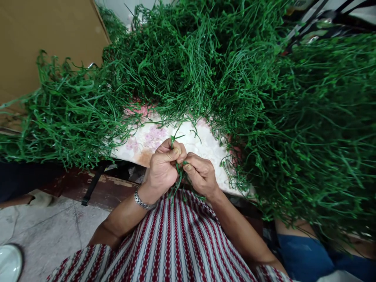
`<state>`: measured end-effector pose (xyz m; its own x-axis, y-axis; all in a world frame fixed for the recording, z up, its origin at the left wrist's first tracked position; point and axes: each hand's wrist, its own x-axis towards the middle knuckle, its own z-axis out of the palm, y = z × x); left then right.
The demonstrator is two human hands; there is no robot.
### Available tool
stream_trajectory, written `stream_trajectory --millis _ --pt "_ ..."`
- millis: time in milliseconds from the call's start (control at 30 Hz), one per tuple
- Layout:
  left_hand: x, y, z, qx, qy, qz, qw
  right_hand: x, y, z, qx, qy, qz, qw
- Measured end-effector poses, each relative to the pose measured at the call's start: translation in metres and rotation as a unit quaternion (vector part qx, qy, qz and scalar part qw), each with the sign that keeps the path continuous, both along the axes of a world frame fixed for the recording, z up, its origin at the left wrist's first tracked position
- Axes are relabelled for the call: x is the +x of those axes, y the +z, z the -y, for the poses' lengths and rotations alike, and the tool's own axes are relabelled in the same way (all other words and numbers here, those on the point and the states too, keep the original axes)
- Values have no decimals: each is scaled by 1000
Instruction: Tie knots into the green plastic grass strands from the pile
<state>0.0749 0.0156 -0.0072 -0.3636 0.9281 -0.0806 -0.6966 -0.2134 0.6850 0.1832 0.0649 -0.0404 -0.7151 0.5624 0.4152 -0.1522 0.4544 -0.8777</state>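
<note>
Close to my chest, my left hand (165, 166) pinches a thin green plastic stem (178, 181) between thumb and fingers; its forked tip pokes up above the knuckles and its strands dangle below. Right beside it, my right hand (201, 174) has thumb and forefinger closed on a small green end of the stems. The fingers hide exactly where the pieces meet. Both hands are over the near edge of a table with a flowered white cover (164, 135). A loose green sprig (196, 134) lies on the cover just beyond them.
Big tangled heaps of green plastic stems (188, 58) ring the cover at the back, left and right. A cardboard sheet (44, 35) stands at the back left. Another person's knee in blue cloth (305, 254) is at lower right. A white round object (10, 262) is at lower left.
</note>
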Motion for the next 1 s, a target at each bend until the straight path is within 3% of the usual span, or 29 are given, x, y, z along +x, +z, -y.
stream_trajectory --millis 100,267,400,533,633,800,933,1000 --pt "-7 2 1 9 -26 -57 998 2 11 -5 33 -6 51 998" --pt "-19 3 6 -18 -141 -64 988 8 21 -15 106 70 104 987" --pt "-17 2 9 -36 -122 -42 991 7 18 -18 134 123 88 979" --pt "-7 1 10 -29 -72 -10 997 4 14 -17 131 131 69 980" --pt "-8 1 9 -14 -39 23 999 4 10 -13 79 102 25 991" --pt "-27 7 9 25 38 58 997 13 4 -10 -10 21 -21 999" --pt "-33 7 6 8 -60 -4 998 25 13 -19 -11 -150 -15 988" --pt "-32 4 3 2 -69 -13 997 29 21 -23 -20 -212 -11 977"
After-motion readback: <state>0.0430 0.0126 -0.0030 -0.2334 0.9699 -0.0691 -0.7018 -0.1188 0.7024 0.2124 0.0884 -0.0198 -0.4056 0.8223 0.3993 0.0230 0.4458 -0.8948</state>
